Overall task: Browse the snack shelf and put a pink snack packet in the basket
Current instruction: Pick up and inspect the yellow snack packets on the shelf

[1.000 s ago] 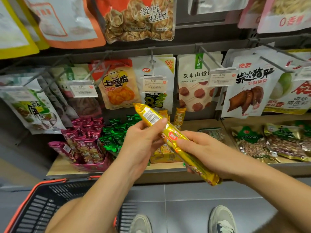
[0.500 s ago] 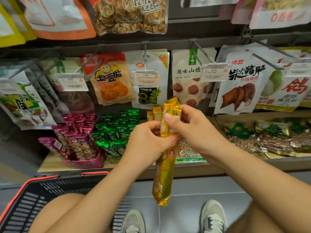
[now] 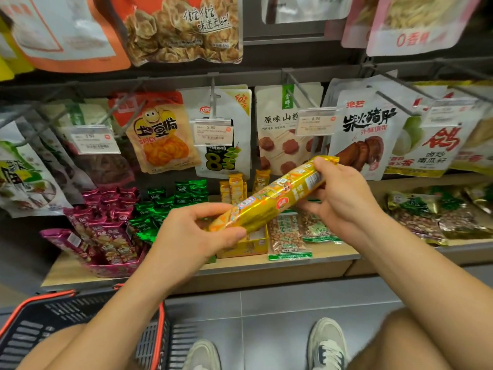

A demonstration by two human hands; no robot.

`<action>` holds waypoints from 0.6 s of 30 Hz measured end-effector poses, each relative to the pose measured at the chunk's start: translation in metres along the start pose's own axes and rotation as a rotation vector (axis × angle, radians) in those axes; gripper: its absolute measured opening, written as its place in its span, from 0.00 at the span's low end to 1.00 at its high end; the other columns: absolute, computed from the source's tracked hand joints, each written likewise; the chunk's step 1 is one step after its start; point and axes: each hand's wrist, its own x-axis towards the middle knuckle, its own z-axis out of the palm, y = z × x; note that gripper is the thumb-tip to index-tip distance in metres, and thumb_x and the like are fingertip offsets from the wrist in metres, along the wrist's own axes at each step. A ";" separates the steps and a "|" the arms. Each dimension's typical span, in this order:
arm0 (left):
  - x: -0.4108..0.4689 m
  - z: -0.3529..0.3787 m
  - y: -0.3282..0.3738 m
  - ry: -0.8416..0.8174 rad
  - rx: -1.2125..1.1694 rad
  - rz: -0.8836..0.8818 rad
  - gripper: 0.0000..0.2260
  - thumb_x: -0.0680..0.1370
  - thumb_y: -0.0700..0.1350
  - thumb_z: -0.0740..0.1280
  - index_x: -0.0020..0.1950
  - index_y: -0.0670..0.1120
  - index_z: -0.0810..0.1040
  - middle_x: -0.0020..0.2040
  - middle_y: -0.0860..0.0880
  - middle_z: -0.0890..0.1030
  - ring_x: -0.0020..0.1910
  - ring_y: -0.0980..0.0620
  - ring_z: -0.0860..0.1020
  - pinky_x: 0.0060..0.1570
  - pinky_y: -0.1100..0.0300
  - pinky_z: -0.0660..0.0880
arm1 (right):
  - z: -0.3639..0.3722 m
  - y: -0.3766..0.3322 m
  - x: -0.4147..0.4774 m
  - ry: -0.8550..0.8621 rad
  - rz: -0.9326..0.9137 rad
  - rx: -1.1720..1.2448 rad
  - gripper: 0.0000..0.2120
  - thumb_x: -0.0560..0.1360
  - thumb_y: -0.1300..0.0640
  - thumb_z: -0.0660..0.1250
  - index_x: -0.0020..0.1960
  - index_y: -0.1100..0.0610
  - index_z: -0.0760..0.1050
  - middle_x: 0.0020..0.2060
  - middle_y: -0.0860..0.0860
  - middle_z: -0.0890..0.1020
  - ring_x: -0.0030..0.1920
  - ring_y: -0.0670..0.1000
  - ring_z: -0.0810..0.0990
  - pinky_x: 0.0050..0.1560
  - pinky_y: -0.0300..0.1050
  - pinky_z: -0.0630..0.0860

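Head view: wrong colour in hand

Grips the yellow packet at both ends: left hand pinching low, right hand curled round high. Leaves pink snack packets boxed left of it, basket below-left. Risks dropping yellow in through hasty browsing.

Even indoor store light, soft shadows, motion blur and wide-angle bending at edges, centre fairly sharp

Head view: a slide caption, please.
Left hand and right hand hold a long yellow foil snack packet; small pink foil packets lie on the wooden shelf.
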 end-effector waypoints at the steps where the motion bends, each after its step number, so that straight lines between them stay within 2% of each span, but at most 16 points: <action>1: 0.000 -0.003 0.000 0.004 -0.049 0.008 0.22 0.60 0.56 0.81 0.52 0.57 0.84 0.44 0.55 0.86 0.41 0.52 0.84 0.41 0.57 0.81 | -0.002 0.000 0.002 0.022 0.010 0.019 0.07 0.82 0.55 0.61 0.51 0.58 0.73 0.44 0.55 0.80 0.43 0.52 0.84 0.36 0.51 0.82; 2: 0.000 -0.006 -0.001 -0.003 -0.088 0.018 0.23 0.60 0.55 0.81 0.53 0.55 0.84 0.45 0.53 0.86 0.43 0.51 0.84 0.41 0.57 0.81 | -0.003 0.000 0.004 0.048 0.023 0.030 0.06 0.81 0.55 0.61 0.50 0.57 0.72 0.44 0.56 0.80 0.44 0.53 0.84 0.37 0.52 0.82; 5: -0.004 -0.010 0.000 -0.046 -0.168 0.082 0.20 0.60 0.52 0.80 0.51 0.59 0.85 0.44 0.53 0.86 0.43 0.54 0.84 0.41 0.65 0.78 | -0.007 0.001 0.011 0.134 0.073 0.045 0.04 0.81 0.57 0.61 0.48 0.55 0.70 0.48 0.57 0.79 0.52 0.56 0.82 0.36 0.54 0.82; 8: -0.008 -0.009 0.003 -0.006 -0.103 0.171 0.15 0.61 0.51 0.77 0.47 0.61 0.85 0.42 0.56 0.86 0.41 0.58 0.84 0.40 0.68 0.78 | -0.010 0.005 0.014 0.123 0.114 0.081 0.02 0.80 0.57 0.62 0.50 0.56 0.70 0.49 0.58 0.80 0.51 0.56 0.84 0.33 0.50 0.82; 11: -0.008 -0.008 0.005 0.073 -0.050 0.279 0.12 0.60 0.50 0.76 0.42 0.58 0.86 0.42 0.57 0.85 0.42 0.59 0.82 0.41 0.69 0.76 | -0.011 0.009 0.015 0.018 0.143 0.132 0.14 0.78 0.57 0.67 0.61 0.60 0.69 0.50 0.61 0.81 0.43 0.54 0.86 0.39 0.51 0.83; 13: -0.008 -0.003 0.004 0.072 -0.044 0.321 0.11 0.59 0.48 0.77 0.40 0.57 0.86 0.43 0.53 0.84 0.44 0.58 0.82 0.40 0.68 0.77 | -0.009 0.011 0.014 -0.061 0.180 0.125 0.19 0.76 0.59 0.70 0.64 0.61 0.69 0.48 0.61 0.84 0.43 0.56 0.86 0.40 0.52 0.83; 16: -0.007 0.001 0.004 0.018 -0.067 0.158 0.15 0.55 0.49 0.78 0.41 0.58 0.85 0.43 0.49 0.83 0.43 0.53 0.82 0.40 0.59 0.81 | -0.006 0.014 0.014 -0.125 0.214 0.112 0.17 0.75 0.63 0.69 0.62 0.59 0.71 0.43 0.58 0.86 0.43 0.57 0.86 0.34 0.50 0.82; 18: -0.003 0.000 0.003 -0.068 -0.170 0.025 0.19 0.54 0.50 0.80 0.43 0.56 0.84 0.42 0.49 0.84 0.40 0.51 0.82 0.39 0.50 0.82 | -0.005 0.014 0.017 -0.103 0.183 0.141 0.17 0.76 0.65 0.67 0.64 0.59 0.70 0.46 0.59 0.85 0.43 0.57 0.86 0.34 0.52 0.82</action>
